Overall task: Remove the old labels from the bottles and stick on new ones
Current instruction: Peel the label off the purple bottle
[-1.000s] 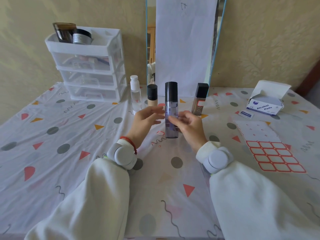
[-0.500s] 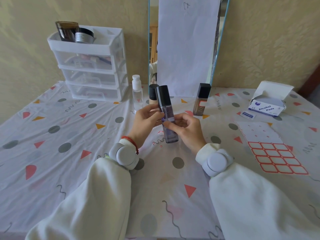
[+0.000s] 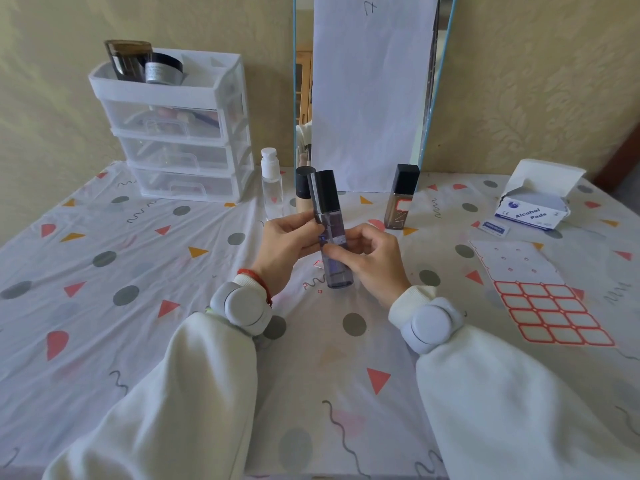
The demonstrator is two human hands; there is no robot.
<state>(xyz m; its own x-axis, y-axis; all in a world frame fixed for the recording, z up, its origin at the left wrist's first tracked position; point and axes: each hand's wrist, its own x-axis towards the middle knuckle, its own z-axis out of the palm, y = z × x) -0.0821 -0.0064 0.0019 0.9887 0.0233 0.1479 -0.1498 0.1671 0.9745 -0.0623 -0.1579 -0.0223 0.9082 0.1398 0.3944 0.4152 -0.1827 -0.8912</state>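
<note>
A tall purple bottle (image 3: 337, 271) with a black cap is tilted slightly left above the table centre. My left hand (image 3: 285, 245) grips its upper body from the left. My right hand (image 3: 370, 258) holds its middle, thumb and fingers pinching at the small label (image 3: 332, 240) on it. Behind stand a clear bottle with a white cap (image 3: 272, 188), a beige bottle with a black cap (image 3: 303, 192) partly hidden by the purple one, and a brown bottle (image 3: 400, 199) bearing a red-bordered label. A sheet of red-bordered blank labels (image 3: 550, 310) lies at the right.
A white three-drawer organiser (image 3: 180, 133) with two jars on top stands at the back left. A mirror covered with white paper (image 3: 370, 91) leans on the wall. An open box of alcohol pads (image 3: 533, 209) and a loose sachet (image 3: 493, 228) lie at the back right.
The purple bottle went from standing upright on the table to lifted and tilted left in both hands. My right fingers moved onto its label.
</note>
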